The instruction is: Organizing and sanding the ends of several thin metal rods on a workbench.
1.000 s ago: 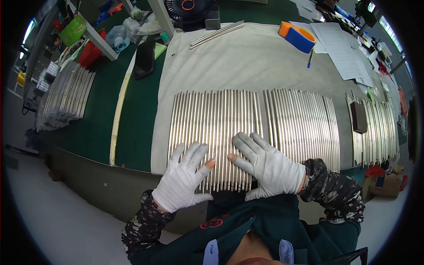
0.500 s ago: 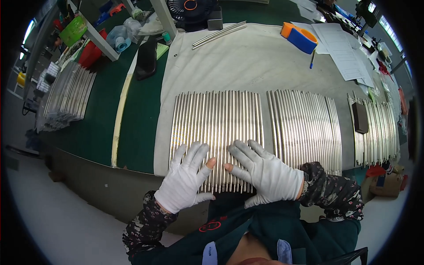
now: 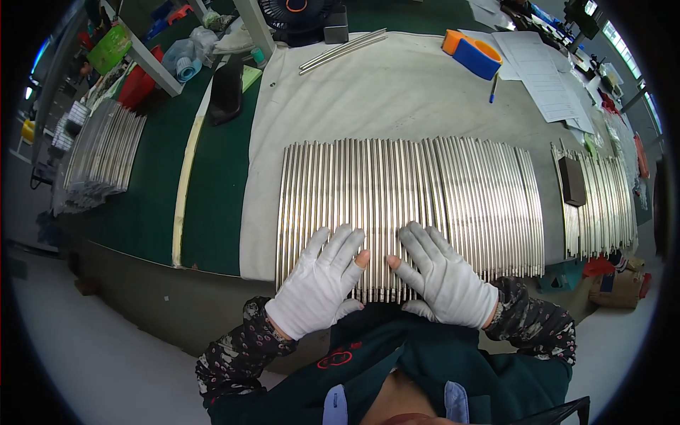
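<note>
A wide row of slim, shiny metal rods [image 3: 354,184] lies side by side on the pale cloth in front of me, their near ends over the table's front edge. My left hand [image 3: 315,280], in a white glove with a bare thumb tip, rests with fingers stretched on the near left part of the rods. On their near middle lies my right hand [image 3: 448,280], gloved the same way, its fingers spread. Another set of rods [image 3: 489,205] adjoins on the right, touching the first row. Both palms hide some of the rod ends.
At the right, more rods [image 3: 602,212] lie under a dark brown block [image 3: 572,181]. A blue-and-orange tape ring [image 3: 478,58], a pen [image 3: 494,89] and papers [image 3: 538,78] lie far right. A few loose rods [image 3: 342,52] sit near a fan [image 3: 297,18]; bagged rods [image 3: 106,149] are stacked left.
The left row of rods has slid right under both hands, closing the gap to the neighbouring row. Both hands moved right, the left one further. The whole view has shifted slightly.
</note>
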Tool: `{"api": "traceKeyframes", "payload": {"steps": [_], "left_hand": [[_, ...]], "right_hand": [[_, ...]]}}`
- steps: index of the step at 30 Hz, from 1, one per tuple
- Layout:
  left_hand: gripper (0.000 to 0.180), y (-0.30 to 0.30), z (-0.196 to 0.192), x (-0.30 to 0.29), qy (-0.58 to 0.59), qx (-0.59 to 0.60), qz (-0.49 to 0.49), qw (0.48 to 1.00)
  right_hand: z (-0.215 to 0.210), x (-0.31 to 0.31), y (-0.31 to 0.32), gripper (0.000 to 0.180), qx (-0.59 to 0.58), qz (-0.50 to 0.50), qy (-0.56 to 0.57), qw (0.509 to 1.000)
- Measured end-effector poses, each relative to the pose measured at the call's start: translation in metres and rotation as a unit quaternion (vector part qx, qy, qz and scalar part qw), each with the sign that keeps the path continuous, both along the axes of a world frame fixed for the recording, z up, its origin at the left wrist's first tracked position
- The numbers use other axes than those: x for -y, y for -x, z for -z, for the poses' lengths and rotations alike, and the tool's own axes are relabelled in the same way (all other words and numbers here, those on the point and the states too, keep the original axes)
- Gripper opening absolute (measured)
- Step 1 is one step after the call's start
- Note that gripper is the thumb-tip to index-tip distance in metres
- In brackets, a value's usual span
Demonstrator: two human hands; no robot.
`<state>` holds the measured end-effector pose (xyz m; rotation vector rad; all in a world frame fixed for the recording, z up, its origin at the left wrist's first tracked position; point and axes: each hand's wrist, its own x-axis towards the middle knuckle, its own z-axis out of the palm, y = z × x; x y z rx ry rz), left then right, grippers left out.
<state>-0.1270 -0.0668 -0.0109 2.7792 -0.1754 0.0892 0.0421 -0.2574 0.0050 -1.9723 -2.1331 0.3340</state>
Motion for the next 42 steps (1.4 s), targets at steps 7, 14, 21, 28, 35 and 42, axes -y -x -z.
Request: {"api": "traceKeyframes", "payload": {"steps": [7,14,21,28,35,42], "left_hand": [[0.103,0.004,-0.005,-0.004,-0.005,-0.015,0.021,1.0],[0.1,0.033,-0.009,-0.04,-0.029,-0.044,0.007,0.999],[0.092,0.031,0.002,-0.038,-0.049,-0.013,0.0,0.999],[0.096,0.022,0.007,-0.03,0.003,0.021,-0.023,1.0],[0.089,0.021,0.004,-0.026,-0.003,0.016,-0.032,0.999],[0.101,0.034,-0.006,-0.039,0.004,-0.018,-0.046,0.999]], "right_hand": [[-0.006,-0.005,-0.001,0.093,-0.006,-0.01,0.005,1.0],[-0.007,-0.021,-0.003,0.1,0.014,-0.035,0.021,0.999],[-0.006,-0.031,0.001,0.094,0.03,-0.037,0.032,0.998],[-0.004,-0.032,0.006,0.099,0.015,-0.019,0.025,0.999],[-0.008,-0.04,0.014,0.093,0.031,-0.019,0.035,0.999],[-0.007,-0.057,0.018,0.093,0.026,-0.061,0.027,0.997]]}}
